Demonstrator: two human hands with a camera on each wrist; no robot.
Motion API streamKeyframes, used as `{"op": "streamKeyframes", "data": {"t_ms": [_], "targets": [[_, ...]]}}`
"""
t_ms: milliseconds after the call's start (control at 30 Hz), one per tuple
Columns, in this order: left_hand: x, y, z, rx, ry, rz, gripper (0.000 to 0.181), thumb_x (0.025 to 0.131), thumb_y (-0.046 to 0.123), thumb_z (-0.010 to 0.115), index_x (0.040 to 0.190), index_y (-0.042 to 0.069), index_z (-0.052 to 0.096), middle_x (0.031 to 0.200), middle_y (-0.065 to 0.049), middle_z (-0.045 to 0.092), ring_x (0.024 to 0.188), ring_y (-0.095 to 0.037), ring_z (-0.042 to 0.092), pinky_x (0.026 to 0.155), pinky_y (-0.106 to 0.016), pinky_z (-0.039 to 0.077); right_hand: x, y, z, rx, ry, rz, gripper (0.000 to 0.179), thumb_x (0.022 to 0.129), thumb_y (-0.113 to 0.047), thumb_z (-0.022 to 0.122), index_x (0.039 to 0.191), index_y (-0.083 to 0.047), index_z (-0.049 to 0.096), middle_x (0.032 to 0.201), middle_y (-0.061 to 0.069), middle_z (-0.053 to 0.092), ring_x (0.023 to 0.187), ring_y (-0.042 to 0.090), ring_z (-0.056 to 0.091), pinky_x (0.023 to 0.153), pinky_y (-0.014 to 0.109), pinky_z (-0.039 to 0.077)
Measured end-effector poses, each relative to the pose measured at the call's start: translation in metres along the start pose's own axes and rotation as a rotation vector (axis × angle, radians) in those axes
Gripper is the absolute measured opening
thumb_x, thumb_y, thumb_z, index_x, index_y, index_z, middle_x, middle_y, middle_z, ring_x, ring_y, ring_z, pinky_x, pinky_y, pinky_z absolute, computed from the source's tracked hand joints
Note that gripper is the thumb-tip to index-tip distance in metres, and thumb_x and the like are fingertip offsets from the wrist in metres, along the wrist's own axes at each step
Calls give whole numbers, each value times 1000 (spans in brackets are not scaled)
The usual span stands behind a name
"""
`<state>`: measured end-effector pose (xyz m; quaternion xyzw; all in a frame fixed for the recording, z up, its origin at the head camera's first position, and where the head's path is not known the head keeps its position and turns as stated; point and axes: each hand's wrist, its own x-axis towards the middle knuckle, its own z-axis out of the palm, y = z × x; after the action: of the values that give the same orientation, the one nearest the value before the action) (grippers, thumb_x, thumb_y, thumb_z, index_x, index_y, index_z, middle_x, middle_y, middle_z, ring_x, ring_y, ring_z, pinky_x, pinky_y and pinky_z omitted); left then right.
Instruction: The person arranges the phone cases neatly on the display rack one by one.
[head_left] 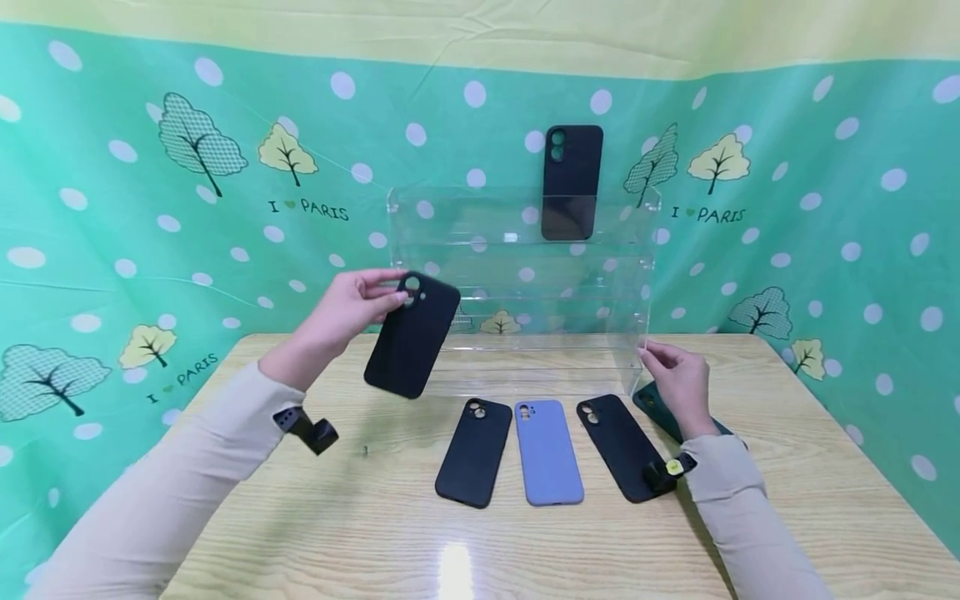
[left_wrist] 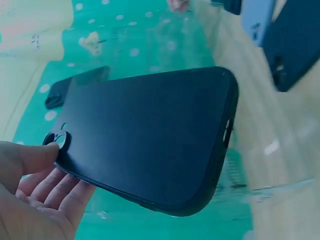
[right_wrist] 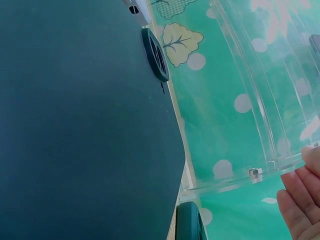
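Note:
My left hand (head_left: 351, 305) holds a black phone case (head_left: 414, 340) by its camera-cutout end, in front of the left part of a clear acrylic display rack (head_left: 517, 342). In the left wrist view the thumb lies at the cutout of the black case (left_wrist: 150, 140), the fingers behind it. The case tilts, lower end toward the left in the head view. At the rack's right side, my right hand (head_left: 681, 379) pinches the edge of the side panel. The right wrist view shows thumb and fingertips of that hand (right_wrist: 302, 200) at the clear edge near a metal fastener (right_wrist: 255, 174).
Another black phone case (head_left: 572, 167) stands on the rack's top tier, right of centre. Before the rack lie a black case (head_left: 474, 454), a lavender case (head_left: 550, 454) and a black case (head_left: 621, 446). A dark green case (head_left: 651, 403) lies partly under my right wrist.

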<state>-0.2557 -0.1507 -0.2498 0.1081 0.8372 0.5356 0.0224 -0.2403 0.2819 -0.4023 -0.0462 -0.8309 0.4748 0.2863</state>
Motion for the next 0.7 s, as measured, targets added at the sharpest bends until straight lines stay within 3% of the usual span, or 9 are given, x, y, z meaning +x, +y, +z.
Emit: {"op": "streamKeyframes", "data": {"t_ms": [200,367,700], "targets": [[16,32,-5,-118,97,46,43,93,11,59,136,10,51,122,-14,62,86,-2,64,73,-19,54,2,-2,2,-36,-27,-5,30,89,-22,66,108,1,70,100,20,69,71,-15,52,61,3,45],[29,56,-9,-234,159,61,40,91,9,62,131,11,56,109,-5,70,81,-5,66,69,-18,54,3,0,3,-23,-9,23,31,88,-24,68,107,1,70,100,19,70,71,-14,53,60,3,44],[62,100,-16,-538,253,54,36,88,4,64,122,16,64,114,-9,67,87,-16,67,72,-21,57,2,-2,-1,-53,-39,26,29,90,-22,65,109,-1,69,103,18,69,70,-17,51,61,3,45]]}}
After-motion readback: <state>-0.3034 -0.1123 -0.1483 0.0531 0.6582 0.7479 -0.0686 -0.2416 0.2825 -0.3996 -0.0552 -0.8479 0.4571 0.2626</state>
